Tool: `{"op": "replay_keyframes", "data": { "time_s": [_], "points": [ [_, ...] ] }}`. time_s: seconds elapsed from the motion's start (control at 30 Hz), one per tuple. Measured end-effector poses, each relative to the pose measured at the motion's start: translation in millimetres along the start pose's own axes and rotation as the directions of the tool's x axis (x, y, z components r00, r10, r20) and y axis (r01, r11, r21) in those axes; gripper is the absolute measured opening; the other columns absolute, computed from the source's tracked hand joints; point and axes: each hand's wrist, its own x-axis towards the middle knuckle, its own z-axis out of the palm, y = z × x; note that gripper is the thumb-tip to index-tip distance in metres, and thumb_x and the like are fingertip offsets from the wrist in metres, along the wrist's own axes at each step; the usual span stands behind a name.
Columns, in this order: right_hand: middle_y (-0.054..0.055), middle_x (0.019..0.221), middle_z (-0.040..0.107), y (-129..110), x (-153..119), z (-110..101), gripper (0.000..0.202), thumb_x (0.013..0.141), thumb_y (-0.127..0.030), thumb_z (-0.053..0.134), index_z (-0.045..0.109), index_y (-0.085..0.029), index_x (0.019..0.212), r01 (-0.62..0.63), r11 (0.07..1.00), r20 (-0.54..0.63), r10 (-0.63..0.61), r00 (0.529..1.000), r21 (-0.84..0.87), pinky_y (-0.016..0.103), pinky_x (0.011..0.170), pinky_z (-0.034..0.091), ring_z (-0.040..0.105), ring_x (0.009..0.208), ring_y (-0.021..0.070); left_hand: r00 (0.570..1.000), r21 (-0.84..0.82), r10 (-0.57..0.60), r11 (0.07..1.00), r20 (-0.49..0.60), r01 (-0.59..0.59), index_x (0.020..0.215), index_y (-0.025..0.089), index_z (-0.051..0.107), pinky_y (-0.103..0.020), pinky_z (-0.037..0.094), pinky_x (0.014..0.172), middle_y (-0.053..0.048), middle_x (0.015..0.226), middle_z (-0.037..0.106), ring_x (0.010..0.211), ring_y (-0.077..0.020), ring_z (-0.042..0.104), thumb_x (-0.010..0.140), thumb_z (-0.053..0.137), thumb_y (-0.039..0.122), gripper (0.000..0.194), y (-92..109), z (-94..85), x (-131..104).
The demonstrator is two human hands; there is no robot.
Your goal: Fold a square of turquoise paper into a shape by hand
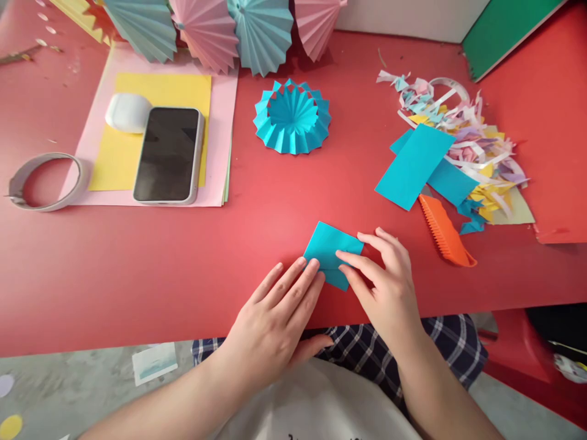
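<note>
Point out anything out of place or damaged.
Paper scraps straggle loosely across the right side of the table, and a card and a yellow dot lie on the floor like dropped litter. I see no obvious damage.

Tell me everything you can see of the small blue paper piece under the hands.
The small bright-blue paper piece looks thin and matte. It lies at an angle near the red tabletop's front edge. A line, crease or folded edge, crosses its lower part. The left hand covers its left corner; the right hand's fingertips touch its right side.
</note>
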Motion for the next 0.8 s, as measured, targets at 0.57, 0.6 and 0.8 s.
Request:
{"op": "replay_keyframes", "data": {
  "time_s": [0.57,0.6,0.8],
  "points": [
    [0.008,0.111,0.06,-4.9,-0.9,-3.1,0.012,0.077,-0.021,0.064,0.068,-0.022,0.088,-0.028,0.999,-0.039,0.027,0.999,-0.043,0.052,0.099,0.038,0.045,0.118,0.0287,1.0,0.061,-0.006,0.998,0.006,0.006,0.132,0.008,0.042,-0.042,0.031,0.104,-0.011,0.137,0.044,0.121,-0.0276,0.046,0.085,0.035,0.062,0.073,1.3,5.4,9.8],
    [0.008,0.111,0.061,-5.0,-1.1,-2.9,0.011,0.077,-0.021,0.064,0.068,-0.022,0.087,-0.028,0.999,-0.041,0.026,0.999,-0.046,0.052,0.099,0.038,0.045,0.118,0.0287,1.0,0.064,-0.008,0.998,0.007,0.007,0.132,0.008,0.043,-0.042,0.032,0.103,-0.011,0.137,0.045,0.12,-0.0278,0.047,0.084,0.035,0.063,0.073,1.7,5.6,10.7],
    [0.007,0.11,0.062,-5.4,-1.6,-2.1,0.01,0.077,-0.022,0.064,0.069,-0.022,0.086,-0.03,0.999,-0.051,0.028,0.998,-0.044,0.053,0.099,0.038,0.046,0.117,0.0282,1.0,0.055,-0.01,0.998,-0.01,0.01,0.133,0.008,0.041,-0.042,0.032,0.102,-0.009,0.14,0.039,0.124,-0.0286,0.041,0.084,0.039,0.062,0.073,3.0,6.6,10.3]
  ]
}}
